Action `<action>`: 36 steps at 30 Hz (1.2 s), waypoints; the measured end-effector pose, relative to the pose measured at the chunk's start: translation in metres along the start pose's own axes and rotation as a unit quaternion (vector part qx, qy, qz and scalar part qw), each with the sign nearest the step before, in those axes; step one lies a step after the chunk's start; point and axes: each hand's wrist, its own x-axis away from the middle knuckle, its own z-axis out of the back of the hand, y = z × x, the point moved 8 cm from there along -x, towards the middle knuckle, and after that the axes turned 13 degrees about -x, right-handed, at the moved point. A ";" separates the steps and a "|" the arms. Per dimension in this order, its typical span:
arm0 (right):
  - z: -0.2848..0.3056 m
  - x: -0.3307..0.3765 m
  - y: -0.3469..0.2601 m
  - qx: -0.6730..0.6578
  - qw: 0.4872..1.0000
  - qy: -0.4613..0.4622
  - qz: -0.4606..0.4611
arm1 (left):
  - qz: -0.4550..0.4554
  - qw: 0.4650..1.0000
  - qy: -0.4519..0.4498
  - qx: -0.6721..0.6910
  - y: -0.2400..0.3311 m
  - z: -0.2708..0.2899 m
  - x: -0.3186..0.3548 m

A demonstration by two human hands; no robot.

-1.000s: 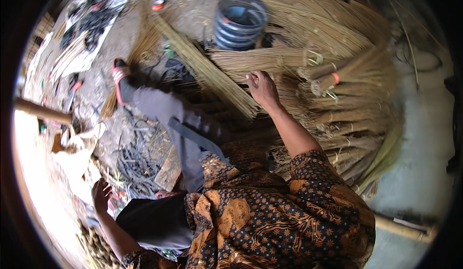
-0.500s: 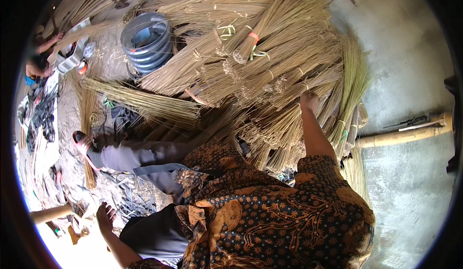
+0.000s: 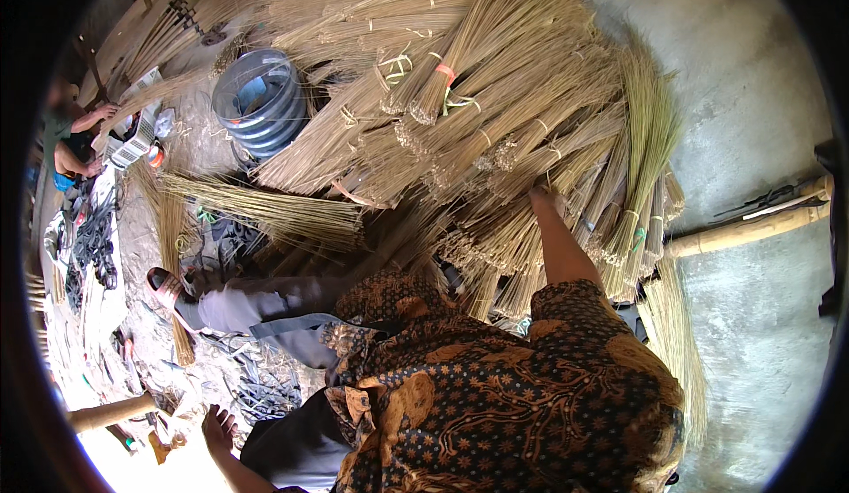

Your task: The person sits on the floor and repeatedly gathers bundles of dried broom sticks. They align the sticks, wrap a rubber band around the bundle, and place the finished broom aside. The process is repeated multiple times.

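Out at arm's length with the right hand [image 3: 548,201], right at the straw bundles [image 3: 539,86], can't tell if gripping; hangs the left hand [image 3: 218,428] loosely spread beside the dark trouser leg [image 3: 296,440]!

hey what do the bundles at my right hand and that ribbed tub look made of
Bundles: dry plant stalks, apparently, matte tan, judging by the thin, fibrous strands. Ribbed tub: probably glossy plastic, given the highlights along its grey ribs, though metal is possible.

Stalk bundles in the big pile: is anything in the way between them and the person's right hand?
Nothing visible: the right hand is down at the stalk bundles, apparently touching them, though its grip is unclear.
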 end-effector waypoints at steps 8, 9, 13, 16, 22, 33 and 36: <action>0.018 -0.001 0.020 -0.195 0.980 -0.027 -0.012 | 0.018 0.999 0.004 -0.026 -0.002 -0.001 0.000; 0.035 0.009 0.015 -0.114 0.993 0.016 0.031 | 0.010 1.000 -0.014 -0.010 0.000 -0.004 0.000; 0.103 0.030 0.016 0.060 0.986 0.147 0.047 | 0.040 0.999 0.007 -0.018 -0.005 -0.001 0.004; 0.143 0.024 0.051 0.055 0.972 0.227 -0.026 | 0.033 0.999 -0.002 -0.016 -0.005 -0.002 0.010; 0.137 0.004 0.098 0.035 0.980 0.186 -0.062 | 0.027 0.999 -0.001 -0.020 -0.005 -0.002 0.020; 0.152 -0.050 0.083 -0.152 0.981 0.011 0.119 | 0.028 0.999 0.008 -0.014 -0.008 -0.001 0.031; 0.154 -0.039 0.089 -0.427 0.897 -0.111 -0.028 | 0.038 0.999 0.021 -0.032 -0.009 0.003 0.027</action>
